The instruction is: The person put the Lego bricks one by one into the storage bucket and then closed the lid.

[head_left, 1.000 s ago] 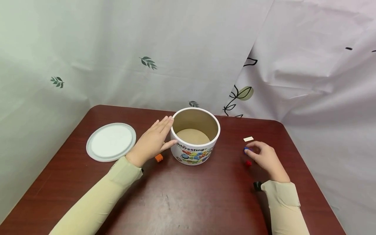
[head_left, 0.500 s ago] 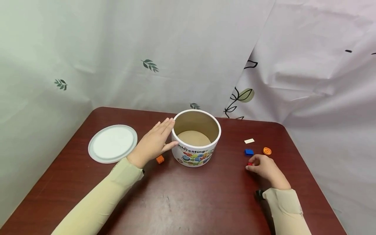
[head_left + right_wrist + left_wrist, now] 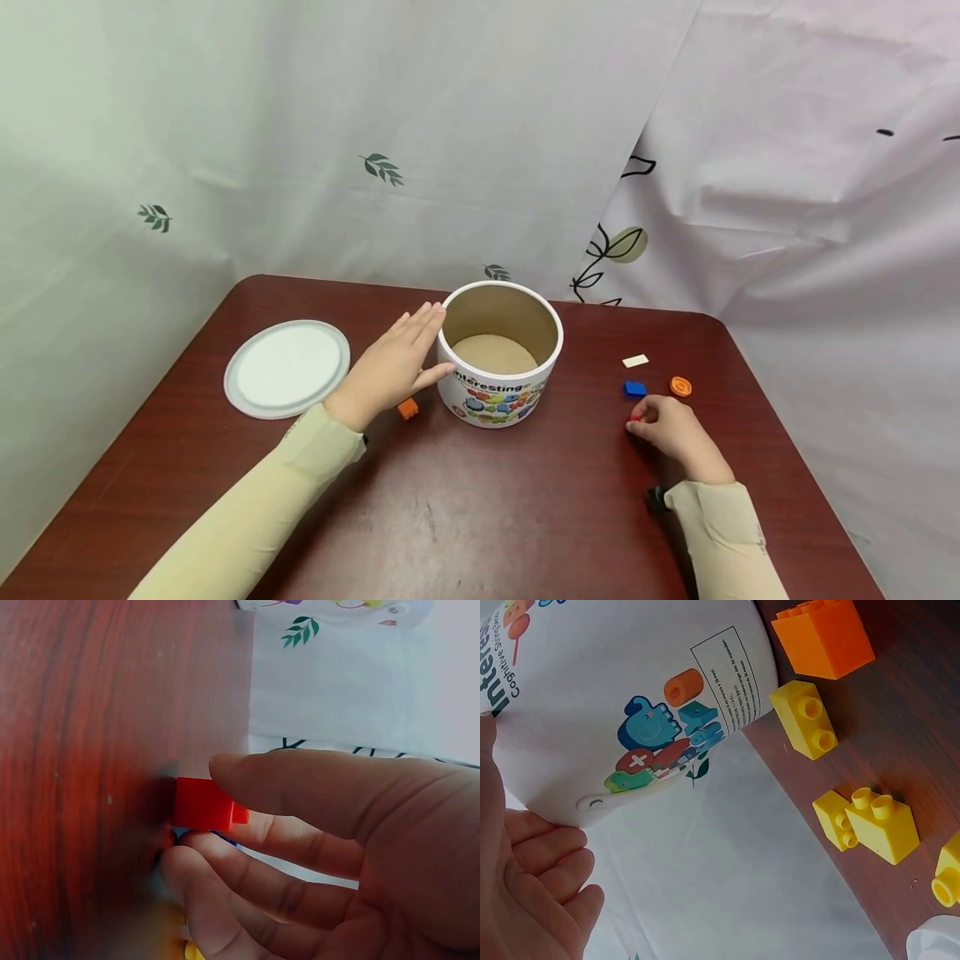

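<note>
One red block [image 3: 202, 804], right of the tub [image 3: 491, 402], was pinched in the right hand [image 3: 670, 431]. The left hand [image 3: 392, 367], fingers extended, touched the tub's left side.

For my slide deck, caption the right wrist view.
The right hand pinches a red block close to the reddish-brown tabletop.

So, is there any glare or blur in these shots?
Head view: pale sheen on the near part of the table; left wrist: yellow blocks fairly crisp; right wrist: red block reasonably clear, a yellow shape at the bottom smeared, backdrop washed out toward the upper right.
</note>
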Demonstrator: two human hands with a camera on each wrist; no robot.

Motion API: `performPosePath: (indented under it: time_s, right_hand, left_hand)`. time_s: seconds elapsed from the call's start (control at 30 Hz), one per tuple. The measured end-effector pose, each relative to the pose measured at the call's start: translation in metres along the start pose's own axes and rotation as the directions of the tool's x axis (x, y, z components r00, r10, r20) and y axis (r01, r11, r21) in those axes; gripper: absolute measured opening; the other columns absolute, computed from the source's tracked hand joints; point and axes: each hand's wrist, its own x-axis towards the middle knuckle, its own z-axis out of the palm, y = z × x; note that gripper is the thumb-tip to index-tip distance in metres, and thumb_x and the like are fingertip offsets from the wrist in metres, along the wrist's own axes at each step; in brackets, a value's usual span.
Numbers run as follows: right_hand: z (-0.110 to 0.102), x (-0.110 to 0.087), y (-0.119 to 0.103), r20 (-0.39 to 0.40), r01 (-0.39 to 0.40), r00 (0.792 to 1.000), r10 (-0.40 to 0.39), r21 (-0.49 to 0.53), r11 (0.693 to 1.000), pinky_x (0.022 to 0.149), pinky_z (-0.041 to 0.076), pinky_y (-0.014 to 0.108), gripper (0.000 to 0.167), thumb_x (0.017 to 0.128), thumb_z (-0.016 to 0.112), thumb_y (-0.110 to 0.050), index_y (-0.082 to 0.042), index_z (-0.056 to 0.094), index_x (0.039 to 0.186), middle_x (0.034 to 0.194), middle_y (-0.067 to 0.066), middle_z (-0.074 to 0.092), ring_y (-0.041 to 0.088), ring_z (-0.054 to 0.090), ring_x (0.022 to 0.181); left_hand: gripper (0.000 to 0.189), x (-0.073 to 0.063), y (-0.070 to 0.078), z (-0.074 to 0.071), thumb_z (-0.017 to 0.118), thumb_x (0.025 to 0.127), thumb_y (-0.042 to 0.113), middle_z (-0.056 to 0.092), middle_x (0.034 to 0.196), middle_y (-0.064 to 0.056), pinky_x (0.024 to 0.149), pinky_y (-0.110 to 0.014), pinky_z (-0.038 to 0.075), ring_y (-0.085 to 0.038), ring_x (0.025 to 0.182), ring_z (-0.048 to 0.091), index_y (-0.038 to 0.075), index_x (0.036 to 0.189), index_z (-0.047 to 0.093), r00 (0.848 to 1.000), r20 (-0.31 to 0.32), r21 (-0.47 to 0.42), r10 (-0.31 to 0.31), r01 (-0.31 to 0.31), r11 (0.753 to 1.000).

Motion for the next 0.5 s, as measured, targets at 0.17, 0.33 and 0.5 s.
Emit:
performPosePath:
  time_s: [0.17,0.33,0.5]
  right_hand:
    - [0.0021,0.0012,-0.0006,-0.029,0.003,1.000,-0.003,-0.010,1.000,0.063,0.047,0.032,0.017,0.088,0.078,-0.016,-0.003,0.066,0.087,0.074,0.000,0.065,0.015,0.056,0.067]
    - [0.0056,0.0051,-0.0026,-0.091,0.042,0.995,-0.044,-0.025,0.999,0.063,0.048,0.032,0.017,0.089,0.076,-0.015,-0.002,0.066,0.088,0.074,0.002,0.065,0.015,0.056,0.067]
    - [0.0094,0.0089,-0.0068,-0.184,0.090,0.979,-0.089,-0.003,0.996,0.064,0.048,0.031,0.014,0.090,0.074,-0.014,-0.002,0.068,0.089,0.075,0.003,0.064,0.016,0.058,0.069]
  left_hand:
    - [0.081,-0.0001,-0.0001,-0.0001,0.065,0.098,0.046,0.038,0.158,-0.021,0.123,-0.048,0.024,-0.032,0.150,0.031,-0.006,0.154,0.035,1.000,-0.001,0.004,0.001,-0.001,1.000]
    - [0.081,0.0001,0.0002,-0.0003,0.064,0.099,0.045,0.039,0.158,-0.021,0.123,-0.048,0.025,-0.032,0.150,0.031,-0.006,0.154,0.035,1.000,-0.001,0.008,0.002,-0.002,1.000]
    - [0.081,-0.0004,0.0010,-0.0004,0.065,0.098,0.045,0.038,0.158,-0.022,0.122,-0.049,0.025,-0.032,0.150,0.031,-0.006,0.154,0.035,1.000,-0.002,-0.003,0.002,-0.002,1.000]
